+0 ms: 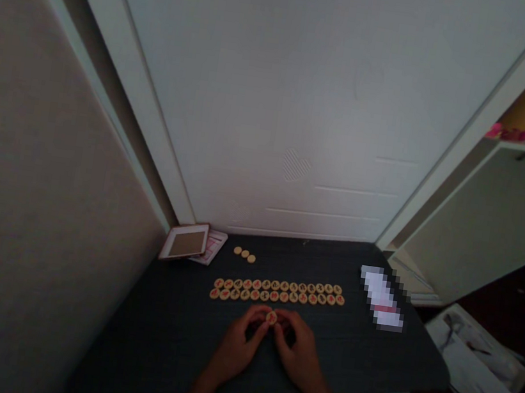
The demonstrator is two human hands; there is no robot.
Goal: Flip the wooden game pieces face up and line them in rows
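A round wooden xiangqi piece (271, 318) with a red character sits between my fingertips over the table's near half. My left hand (244, 338) pinches it from the left, and my right hand (295, 346) from the right, both closed. Whether more pieces are stacked beneath it I cannot tell. Just beyond my fingers, two long rows of xiangqi pieces (283, 296) lie side by side, face up, some with red and some with dark characters. Farther back, three plain-looking pieces (244, 254) form a short slanted line.
The dark table (167, 332) meets a white panel (302, 111) at the back. At the back left, a framed tray-like item (183, 242) overlaps a pink-and-white card (214, 246). On the right lies a blurred-out white object (382, 296). Papers (477, 360) lie off the table's right side.
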